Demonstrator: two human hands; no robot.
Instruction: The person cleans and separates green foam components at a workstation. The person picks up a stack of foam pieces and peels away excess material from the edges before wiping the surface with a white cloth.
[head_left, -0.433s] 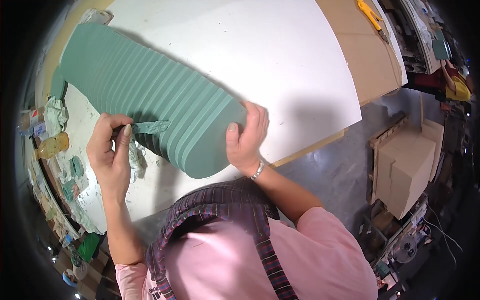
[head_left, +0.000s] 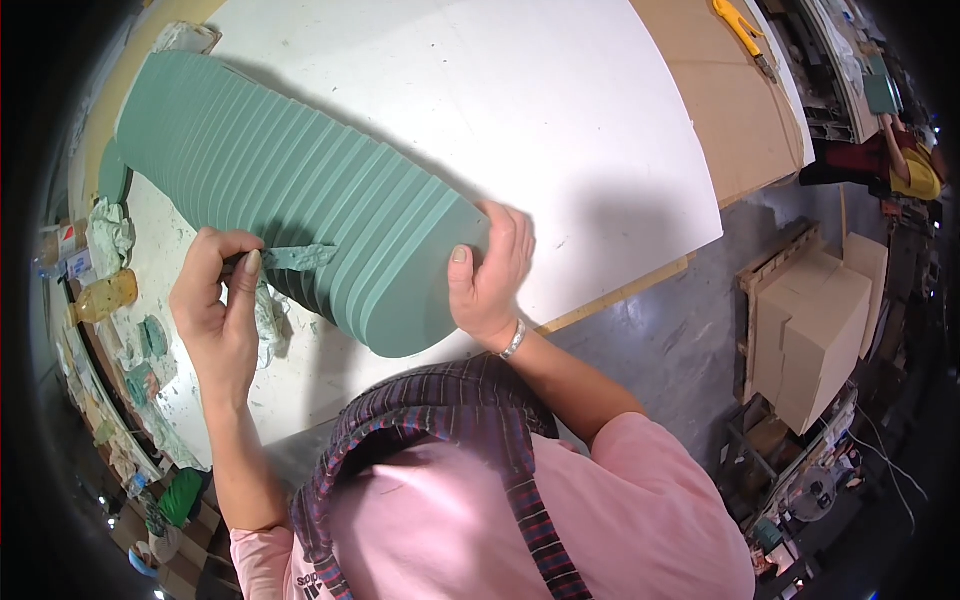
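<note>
A: Where's the ribbed green piece (head_left: 310, 180)?
B: On the white tabletop (head_left: 570, 110), running from far left toward the near middle.
A: And the grips?
B: The left hand (head_left: 218, 305) pinches a paste-smeared blade (head_left: 300, 257) over the near-side ridges; whether it touches, I can't tell. The right hand (head_left: 496, 280) grasps the piece's right end.
A: Which step?
B: Filling or smoothing the ridges, I'd judge; the next move calls for a light stroke along one groove while the right hand braces.
</note>
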